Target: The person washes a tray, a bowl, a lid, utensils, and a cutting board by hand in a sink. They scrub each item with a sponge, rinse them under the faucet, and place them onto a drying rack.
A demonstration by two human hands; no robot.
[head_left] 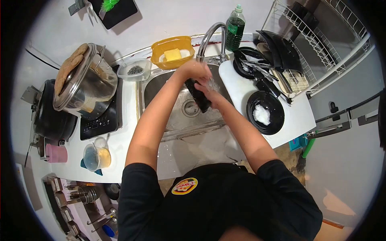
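Note:
Over the basin of the steel sink (173,124), my right hand (212,97) grips a black dish (197,97) that I see nearly edge-on, tilted. Its shape is partly covered by my fingers. My left hand (197,70) is bent over the dish's upper end, right below the spout of the chrome faucet (219,26), its fingers smeared by motion. Water splashes around both hands. Behind the sink, a yellow tub (159,43) holds a yellow sponge (173,54) and white suds. A clear container (122,72) with a metal scourer (135,70) stands beside it.
On the right counter lie a black plate (251,116) with suds (261,115), a heap of black dishes and cutlery (261,66), and a wire rack (333,66). A green soap bottle (235,30) stands behind. At left are a steel pot (92,86) and an induction cooker (98,127).

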